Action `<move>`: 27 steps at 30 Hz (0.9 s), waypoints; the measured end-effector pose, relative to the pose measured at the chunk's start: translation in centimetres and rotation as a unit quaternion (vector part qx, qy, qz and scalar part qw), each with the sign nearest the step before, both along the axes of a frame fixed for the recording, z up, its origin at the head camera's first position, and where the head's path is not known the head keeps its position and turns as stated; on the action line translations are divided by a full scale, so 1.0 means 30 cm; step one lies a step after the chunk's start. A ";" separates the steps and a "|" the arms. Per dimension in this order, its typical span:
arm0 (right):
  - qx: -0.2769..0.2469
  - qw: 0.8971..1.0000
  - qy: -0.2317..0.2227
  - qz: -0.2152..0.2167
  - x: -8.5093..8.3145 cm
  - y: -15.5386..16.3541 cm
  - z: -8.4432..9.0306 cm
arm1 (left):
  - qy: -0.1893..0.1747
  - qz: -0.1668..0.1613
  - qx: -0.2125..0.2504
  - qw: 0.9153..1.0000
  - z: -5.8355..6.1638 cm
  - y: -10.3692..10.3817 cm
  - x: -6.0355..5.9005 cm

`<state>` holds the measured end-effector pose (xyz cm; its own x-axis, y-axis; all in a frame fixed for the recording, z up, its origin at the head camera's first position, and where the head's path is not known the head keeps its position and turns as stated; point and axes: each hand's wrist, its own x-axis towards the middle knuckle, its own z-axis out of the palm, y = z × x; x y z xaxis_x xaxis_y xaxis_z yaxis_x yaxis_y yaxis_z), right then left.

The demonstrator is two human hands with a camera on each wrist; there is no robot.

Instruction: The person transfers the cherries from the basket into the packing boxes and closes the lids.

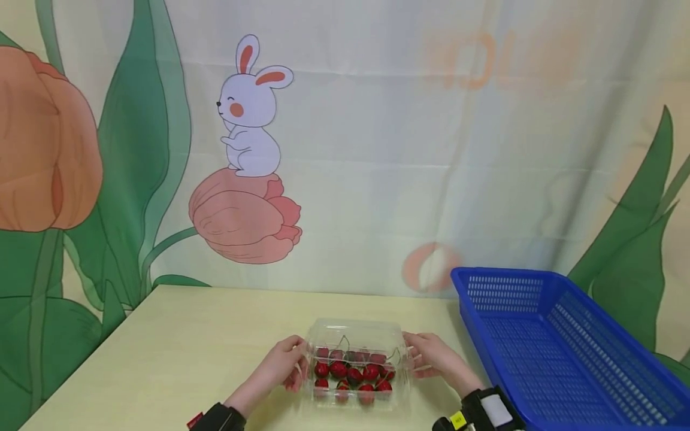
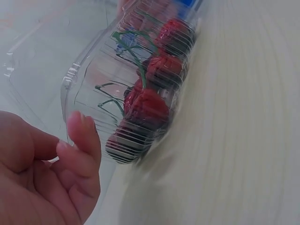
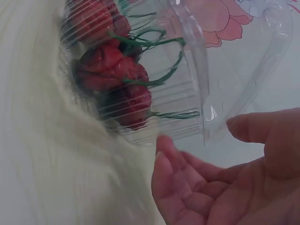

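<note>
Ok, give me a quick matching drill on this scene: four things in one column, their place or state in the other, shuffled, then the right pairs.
Things:
1. clear plastic clamshell box
2. red cherries with green stems
3. blue plastic mesh basket
4. pale yellow wooden table

Places or states:
A. empty, at the table's right side
B. between the left hand and right hand
C. under everything
D. inside the see-through container

Pairs: 1-B, 2-D, 3-A, 4-C
</note>
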<state>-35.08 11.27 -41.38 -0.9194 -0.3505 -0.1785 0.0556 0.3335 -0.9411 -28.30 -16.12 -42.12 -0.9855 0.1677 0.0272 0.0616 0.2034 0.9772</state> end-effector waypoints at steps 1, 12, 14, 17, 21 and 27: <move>-0.003 1.000 -0.002 0.006 0.008 -0.001 0.008 | -0.004 0.000 0.005 1.000 0.002 0.000 0.001; -0.031 0.999 0.012 0.017 0.003 0.001 0.005 | -0.031 -0.004 0.026 0.999 0.000 -0.010 -0.007; -0.034 0.999 0.016 0.016 0.002 0.002 0.002 | -0.040 -0.001 0.020 0.999 -0.017 -0.014 -0.026; -0.044 0.999 0.025 0.013 0.000 0.004 -0.004 | -0.050 -0.003 -0.009 0.999 -0.037 -0.016 -0.050; -0.057 0.998 0.034 0.010 -0.001 0.006 -0.007 | -0.072 -0.059 -0.053 0.994 -0.007 -0.010 -0.024; -0.060 0.998 0.034 0.007 -0.002 0.007 -0.011 | -0.069 -0.149 -0.074 0.984 0.060 -0.018 0.060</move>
<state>-35.15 11.47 -41.70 -0.9225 -0.3793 -0.0715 -0.0140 0.2178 -0.9759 -26.50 -16.65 -40.33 -0.8849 0.4413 -0.1490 0.0096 0.3370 0.9415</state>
